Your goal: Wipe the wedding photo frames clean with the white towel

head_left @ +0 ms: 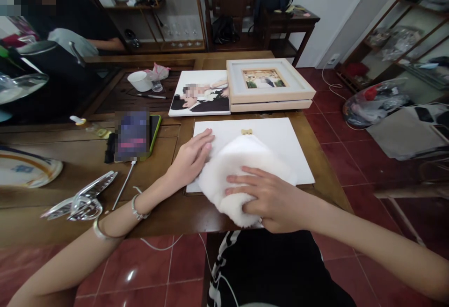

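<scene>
A white rectangular board [280, 131] lies near the table's front edge. Over its middle and front spreads a fluffy white cloth [220, 166], hiding much of the surface. My right hand [261, 194] presses on the cloth, with some fingers stretched over it and the lower ones curled into a bunched fold; the thumb is hidden. My left hand [196, 152] rests flat on the board's left edge, fingers extended, beside the cloth. A small gold-coloured piece [246, 131] shows just beyond the cloth's far edge.
Behind the board lie a photo panel [201, 103] and stacked pale frames [273, 96]. To the left are a phone [132, 136] on a cable, a small bottle [91, 128], crumpled silver foil [84, 201] and a white cup [139, 81]. Another person [87, 21] sits across.
</scene>
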